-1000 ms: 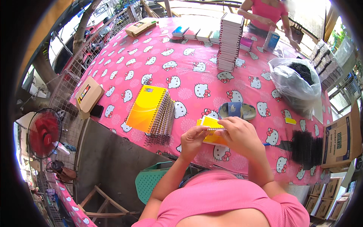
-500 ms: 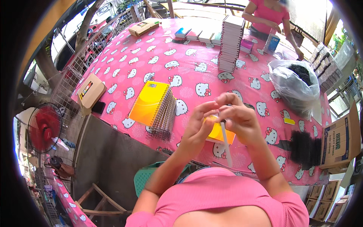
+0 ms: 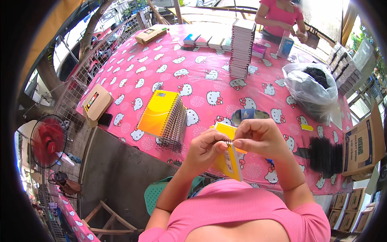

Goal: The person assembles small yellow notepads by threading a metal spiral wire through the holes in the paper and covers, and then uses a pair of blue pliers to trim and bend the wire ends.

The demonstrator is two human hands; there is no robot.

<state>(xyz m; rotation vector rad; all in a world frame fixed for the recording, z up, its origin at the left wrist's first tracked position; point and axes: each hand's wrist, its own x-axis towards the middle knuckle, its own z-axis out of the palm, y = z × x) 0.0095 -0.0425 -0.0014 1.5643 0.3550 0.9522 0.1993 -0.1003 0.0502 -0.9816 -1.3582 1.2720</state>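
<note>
My left hand (image 3: pixel 204 149) grips a small yellow notebook (image 3: pixel 230 163) by its top edge, where a dark spiral coil (image 3: pixel 228 142) runs. The notebook is tilted, its lower end toward my chest. My right hand (image 3: pixel 260 137) is closed in a pinch at the right end of that coil; its fingertips partly hide what they grip. Behind the fingers, more yellow cover (image 3: pixel 223 129) shows, partly hidden. Left of my hands stands a stack of yellow-orange spiral notebooks (image 3: pixel 159 111). A patterned rounded object (image 3: pixel 249 114) lies just beyond my right hand.
A tall notebook stack (image 3: pixel 242 48) rises farther back. On the right are a clear plastic bag (image 3: pixel 310 97) of black coils, loose black coils (image 3: pixel 325 156) and an open cardboard box (image 3: pixel 363 145). A co-worker (image 3: pixel 280 18) stands across the pink table (image 3: pixel 193 72).
The notebook is now raised and tilted in my hands, its coil showing between them. The pale strip that hung from my fingers is out of sight. The co-worker's hands have come together.
</note>
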